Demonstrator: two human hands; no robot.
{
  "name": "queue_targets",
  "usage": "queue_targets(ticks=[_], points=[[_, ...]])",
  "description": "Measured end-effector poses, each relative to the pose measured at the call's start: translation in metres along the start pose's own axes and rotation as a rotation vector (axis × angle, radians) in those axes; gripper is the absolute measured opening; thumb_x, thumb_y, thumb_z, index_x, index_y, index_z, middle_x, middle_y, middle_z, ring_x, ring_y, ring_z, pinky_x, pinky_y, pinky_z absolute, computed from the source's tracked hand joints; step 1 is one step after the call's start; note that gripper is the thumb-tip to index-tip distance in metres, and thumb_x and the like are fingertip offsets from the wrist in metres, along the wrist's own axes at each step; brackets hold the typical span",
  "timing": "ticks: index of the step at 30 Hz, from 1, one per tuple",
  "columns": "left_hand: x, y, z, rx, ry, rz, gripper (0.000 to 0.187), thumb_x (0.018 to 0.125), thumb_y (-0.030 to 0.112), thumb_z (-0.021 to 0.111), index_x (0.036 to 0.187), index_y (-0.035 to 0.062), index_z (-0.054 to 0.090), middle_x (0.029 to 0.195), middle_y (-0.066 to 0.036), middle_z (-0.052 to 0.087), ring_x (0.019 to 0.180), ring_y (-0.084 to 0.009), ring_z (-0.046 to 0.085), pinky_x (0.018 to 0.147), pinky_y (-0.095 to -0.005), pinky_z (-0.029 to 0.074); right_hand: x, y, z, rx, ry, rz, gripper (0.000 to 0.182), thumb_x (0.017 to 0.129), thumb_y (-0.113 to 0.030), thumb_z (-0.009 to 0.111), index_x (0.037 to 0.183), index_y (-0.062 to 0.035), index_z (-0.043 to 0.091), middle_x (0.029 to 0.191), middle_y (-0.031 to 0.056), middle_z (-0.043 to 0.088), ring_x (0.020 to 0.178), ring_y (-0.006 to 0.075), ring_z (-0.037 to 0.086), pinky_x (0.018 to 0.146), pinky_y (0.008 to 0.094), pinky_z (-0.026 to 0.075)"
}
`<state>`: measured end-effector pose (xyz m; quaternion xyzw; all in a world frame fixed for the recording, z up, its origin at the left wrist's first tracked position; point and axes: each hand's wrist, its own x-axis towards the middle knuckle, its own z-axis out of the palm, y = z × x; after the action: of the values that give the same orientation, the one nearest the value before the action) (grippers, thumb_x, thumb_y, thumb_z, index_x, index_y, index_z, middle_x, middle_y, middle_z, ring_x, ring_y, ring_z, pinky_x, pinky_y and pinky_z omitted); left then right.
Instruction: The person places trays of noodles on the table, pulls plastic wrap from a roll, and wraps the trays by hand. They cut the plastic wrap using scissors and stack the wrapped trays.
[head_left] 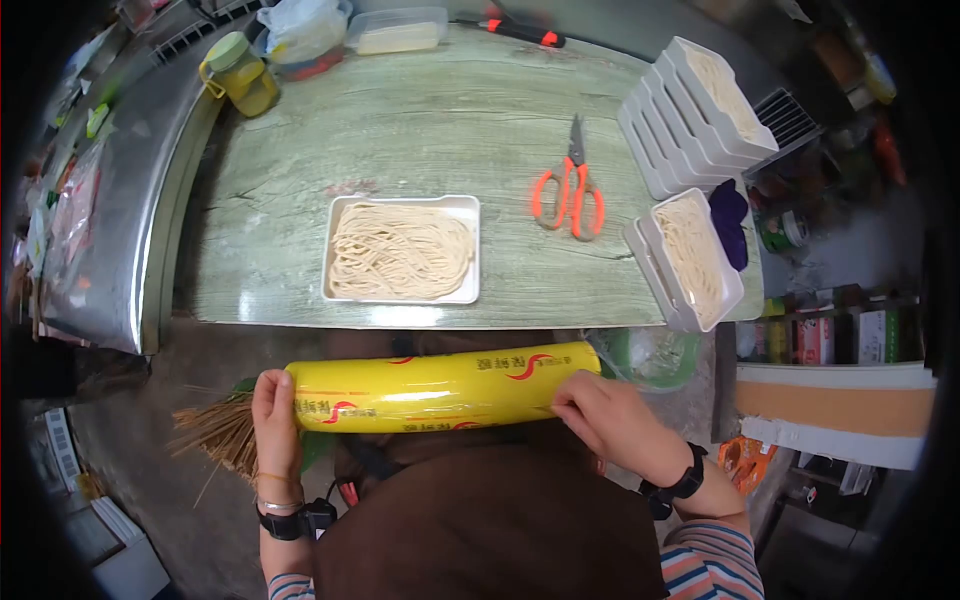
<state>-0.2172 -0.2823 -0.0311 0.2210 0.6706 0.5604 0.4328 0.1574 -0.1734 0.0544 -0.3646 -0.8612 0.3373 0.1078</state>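
A long yellow roll of cling film (pixel 440 388) lies crosswise in front of my body, below the table's near edge. My left hand (pixel 274 412) grips its left end. My right hand (pixel 608 412) rests on its right end, fingers curled on the film surface. On the table ahead sits a white tray of raw noodles (pixel 402 250).
Orange-handled scissors (pixel 570 190) lie right of the tray. Stacked white noodle trays (pixel 700 110) and another noodle-filled tray (pixel 694 258) stand at the table's right edge. A yellow-green jug (pixel 240 75), a plastic bag and a lidded box sit at the back. A broom (pixel 215 435) lies on the floor.
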Motion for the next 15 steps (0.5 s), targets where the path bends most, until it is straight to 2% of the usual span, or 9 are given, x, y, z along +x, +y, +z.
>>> queue_targets(ticks=[2,3,4,5,7,8,10,13,15], points=[[-0.001,0.008,-0.003,0.175,-0.002,0.066,0.013,0.096,0.016,0.053,0.104,0.0064,0.052,0.091,0.001,0.051,0.082,-0.0065,0.048,0.073,-0.0216,0.042,0.002,-0.006,0.001,0.039,0.024,0.012,0.016,0.082,-0.012,0.066,0.093,-0.0066,0.056,0.078,0.0092,0.055,0.069,0.0304,0.058,0.056,0.0394,0.047],[-0.001,0.017,0.001,0.286,-0.001,0.097,0.018,0.094,0.014,0.055,0.111,0.0055,0.052,0.096,-0.001,0.052,0.085,-0.0074,0.049,0.075,-0.0225,0.043,0.002,-0.007,0.003,0.051,0.026,-0.003,0.016,0.082,-0.012,0.066,0.093,-0.0066,0.056,0.078,0.0092,0.055,0.069,0.0304,0.058,0.056,0.0394,0.047],[0.001,0.028,0.006,0.4,0.018,0.194,0.035,0.09,0.011,0.06,0.123,0.0051,0.049,0.105,-0.006,0.054,0.091,-0.0112,0.053,0.076,-0.026,0.047,0.002,-0.005,0.003,0.04,-0.003,-0.047,0.015,0.08,-0.012,0.067,0.091,-0.0067,0.058,0.078,0.0089,0.055,0.069,0.03,0.058,0.057,0.0389,0.047],[0.01,0.042,0.01,0.405,0.035,0.222,0.035,0.09,0.011,0.06,0.123,0.0051,0.049,0.105,-0.006,0.054,0.091,-0.0112,0.053,0.076,-0.026,0.047,0.004,-0.003,0.002,0.021,-0.024,-0.1,0.014,0.079,-0.011,0.069,0.089,-0.0067,0.06,0.078,0.0086,0.056,0.069,0.0296,0.058,0.057,0.0385,0.047],[0.026,0.073,0.016,0.815,-0.042,0.491,0.042,0.087,0.01,0.063,0.126,0.0048,0.049,0.114,-0.011,0.054,0.093,-0.0168,0.058,0.076,-0.0292,0.05,0.003,-0.001,0.001,0.024,-0.022,-0.125,0.01,0.078,-0.01,0.07,0.085,-0.0076,0.064,0.078,0.0076,0.057,0.069,0.0278,0.058,0.058,0.0368,0.047],[0.034,0.09,0.025,0.822,-0.021,0.502,0.042,0.087,0.01,0.063,0.126,0.0048,0.049,0.114,-0.011,0.054,0.093,-0.0168,0.058,0.076,-0.0292,0.05,0.002,0.001,0.001,0.046,-0.012,-0.122,0.01,0.077,-0.011,0.07,0.085,-0.0078,0.065,0.078,0.0071,0.057,0.069,0.0269,0.058,0.058,0.036,0.047],[0.056,0.12,0.053,0.874,-0.211,0.541,0.042,0.085,0.012,0.064,0.124,0.0024,0.051,0.115,-0.015,0.055,0.089,-0.0223,0.059,0.074,-0.031,0.051,0.001,0.0,0.001,0.062,-0.006,-0.128,0.01,0.077,-0.011,0.071,0.085,-0.0081,0.065,0.078,0.0066,0.057,0.069,0.026,0.058,0.059,0.0352,0.047],[0.11,0.11,0.078,0.895,-0.25,0.542,0.04,0.086,0.014,0.062,0.123,0.0008,0.053,0.111,-0.018,0.057,0.088,-0.0276,0.06,0.076,-0.0335,0.051,-0.001,-0.002,0.002,0.045,0.009,-0.085,0.01,0.076,-0.01,0.071,0.085,-0.0085,0.066,0.078,0.006,0.057,0.069,0.0252,0.058,0.059,0.0345,0.048],[0.136,0.094,0.089,0.94,-0.317,0.688,0.039,0.087,0.014,0.06,0.123,-0.0004,0.053,0.104,-0.02,0.059,0.088,-0.0327,0.06,0.079,-0.037,0.049,-0.002,-0.002,0.004,0.066,0.058,-0.08,0.009,0.074,-0.009,0.073,0.081,-0.008,0.067,0.077,0.0063,0.058,0.068,0.0244,0.058,0.058,0.0345,0.046]])
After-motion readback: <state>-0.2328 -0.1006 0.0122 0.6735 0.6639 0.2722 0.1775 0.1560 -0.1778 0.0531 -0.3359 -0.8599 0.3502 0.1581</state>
